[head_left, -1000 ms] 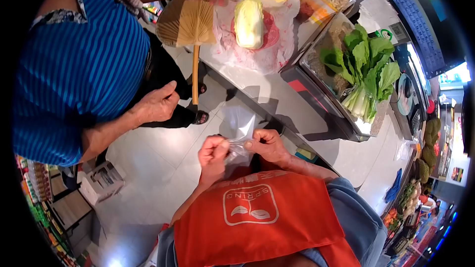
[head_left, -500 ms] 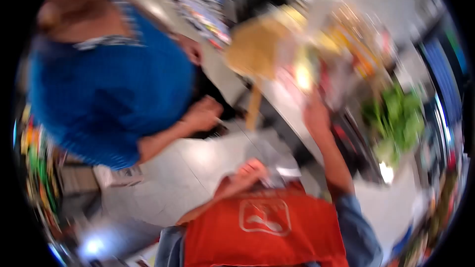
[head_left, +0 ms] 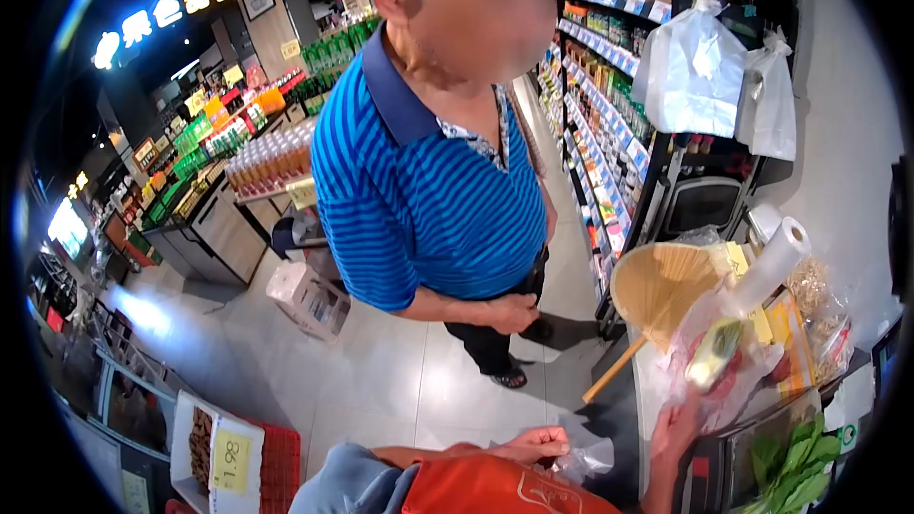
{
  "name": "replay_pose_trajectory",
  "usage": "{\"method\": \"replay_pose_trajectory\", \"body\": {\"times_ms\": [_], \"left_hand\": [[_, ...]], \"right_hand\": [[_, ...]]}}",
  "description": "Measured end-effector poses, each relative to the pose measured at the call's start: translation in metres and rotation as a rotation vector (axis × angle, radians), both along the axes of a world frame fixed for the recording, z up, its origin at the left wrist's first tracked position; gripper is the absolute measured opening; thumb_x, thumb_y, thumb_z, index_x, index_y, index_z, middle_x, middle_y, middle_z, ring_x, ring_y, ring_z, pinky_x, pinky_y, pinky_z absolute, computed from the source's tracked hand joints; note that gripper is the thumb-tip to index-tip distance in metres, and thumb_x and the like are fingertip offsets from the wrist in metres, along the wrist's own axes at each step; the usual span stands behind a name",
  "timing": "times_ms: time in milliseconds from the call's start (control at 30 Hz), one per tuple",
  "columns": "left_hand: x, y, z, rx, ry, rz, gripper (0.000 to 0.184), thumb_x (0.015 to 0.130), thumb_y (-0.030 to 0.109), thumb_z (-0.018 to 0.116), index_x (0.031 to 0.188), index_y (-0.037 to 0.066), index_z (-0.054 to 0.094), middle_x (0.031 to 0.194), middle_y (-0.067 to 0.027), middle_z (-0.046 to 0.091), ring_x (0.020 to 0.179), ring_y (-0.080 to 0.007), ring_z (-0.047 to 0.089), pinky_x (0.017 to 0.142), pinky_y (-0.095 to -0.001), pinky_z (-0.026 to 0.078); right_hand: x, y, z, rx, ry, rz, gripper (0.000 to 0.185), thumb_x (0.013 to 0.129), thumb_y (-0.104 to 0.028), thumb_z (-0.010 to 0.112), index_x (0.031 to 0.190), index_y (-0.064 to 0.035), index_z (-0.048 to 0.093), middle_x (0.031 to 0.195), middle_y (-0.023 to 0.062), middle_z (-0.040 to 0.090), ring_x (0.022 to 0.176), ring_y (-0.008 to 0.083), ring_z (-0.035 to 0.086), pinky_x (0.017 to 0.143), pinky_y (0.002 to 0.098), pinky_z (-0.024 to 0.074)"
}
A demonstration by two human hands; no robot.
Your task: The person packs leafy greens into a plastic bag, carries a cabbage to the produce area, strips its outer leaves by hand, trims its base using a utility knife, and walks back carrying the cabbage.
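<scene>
My left hand [head_left: 539,444] is closed on a clear plastic bag [head_left: 586,457], in front of my red apron [head_left: 495,487]. Over at the counter [head_left: 655,371], my right hand [head_left: 674,426] reaches to the lower end of a pale green and white vegetable [head_left: 714,354]. This vegetable lies on thin pinkish plastic wrapping [head_left: 678,352]. Blur and the wrapping obscure my right fingertips, so I cannot tell whether they grip it. Leafy greens [head_left: 800,466] rest to the right of that hand, over a dark device [head_left: 728,452].
A person in a blue striped shirt [head_left: 428,209] stands across from me. On the counter are a palm-leaf fan [head_left: 657,287] and a plastic roll [head_left: 776,262]. White bags [head_left: 693,67] hang by a stocked shelf [head_left: 609,124]. A red crate [head_left: 276,466] stands lower left.
My view has swung up and to the left, and blur has lessened. The person's upper body and the shop behind now show. Both my hands appear lower and farther right in the picture.
</scene>
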State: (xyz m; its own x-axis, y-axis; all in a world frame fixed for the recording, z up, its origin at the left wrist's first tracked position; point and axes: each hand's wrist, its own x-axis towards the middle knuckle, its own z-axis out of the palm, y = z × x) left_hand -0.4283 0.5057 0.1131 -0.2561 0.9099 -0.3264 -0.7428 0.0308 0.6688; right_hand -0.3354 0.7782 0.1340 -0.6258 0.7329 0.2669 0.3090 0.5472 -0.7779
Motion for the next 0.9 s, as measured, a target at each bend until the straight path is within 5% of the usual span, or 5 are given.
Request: {"method": "replay_pose_trajectory", "body": {"times_ms": [133,167,200,433,900], "left_hand": [[-0.006,-0.004,-0.015,0.004,-0.043,0.041,0.015,0.100,0.021,0.062,0.096,0.007,0.059,0.084,0.0022,0.061,0.075,-0.0059,0.054,0.067,-0.0239,0.043],[-0.005,-0.005,-0.013,0.018,-0.055,0.037,0.014,0.100,0.021,0.062,0.097,0.007,0.059,0.085,0.0021,0.061,0.075,-0.0061,0.055,0.067,-0.0239,0.044],[-0.003,-0.005,-0.011,0.022,-0.038,0.046,0.014,0.100,0.021,0.062,0.097,0.007,0.059,0.086,0.0020,0.061,0.076,-0.0061,0.055,0.068,-0.0241,0.044],[0.011,-0.007,-0.005,0.007,0.094,0.092,0.007,0.099,0.013,0.060,0.100,0.006,0.059,0.093,-0.0031,0.065,0.085,-0.0095,0.061,0.074,-0.0276,0.052],[0.026,-0.002,0.013,-0.094,-0.065,0.252,0.010,0.098,0.014,0.060,0.089,0.009,0.058,0.076,-0.0007,0.063,0.064,-0.0050,0.052,0.062,-0.0202,0.043]], "right_hand": [[0.025,-0.068,-0.028,-0.585,0.086,0.433,0.033,0.089,-0.004,0.062,0.122,-0.0024,0.060,0.085,-0.0006,0.059,0.071,0.0062,0.053,0.065,0.0225,0.0459],[0.036,-0.079,-0.014,-0.546,-0.200,0.636,0.049,0.100,-0.030,0.055,0.140,-0.0034,0.048,0.120,0.0181,0.063,0.103,0.0340,0.062,0.087,0.0399,0.0509],[0.032,-0.097,-0.020,-0.247,0.063,0.688,0.033,0.098,-0.015,0.059,0.127,0.0000,0.057,0.091,0.0116,0.065,0.073,0.0209,0.061,0.066,0.0268,0.0490],[0.051,-0.115,-0.017,-0.909,0.125,0.415,0.048,0.085,-0.009,0.073,0.130,-0.0049,0.055,0.115,0.0044,0.061,0.104,0.0152,0.057,0.091,0.0316,0.0488],[0.066,-0.136,-0.029,-0.565,-0.177,0.237,0.054,0.075,-0.003,0.073,0.125,-0.0051,0.055,0.104,0.0159,0.067,0.093,0.0295,0.067,0.081,0.0361,0.0524]]}}
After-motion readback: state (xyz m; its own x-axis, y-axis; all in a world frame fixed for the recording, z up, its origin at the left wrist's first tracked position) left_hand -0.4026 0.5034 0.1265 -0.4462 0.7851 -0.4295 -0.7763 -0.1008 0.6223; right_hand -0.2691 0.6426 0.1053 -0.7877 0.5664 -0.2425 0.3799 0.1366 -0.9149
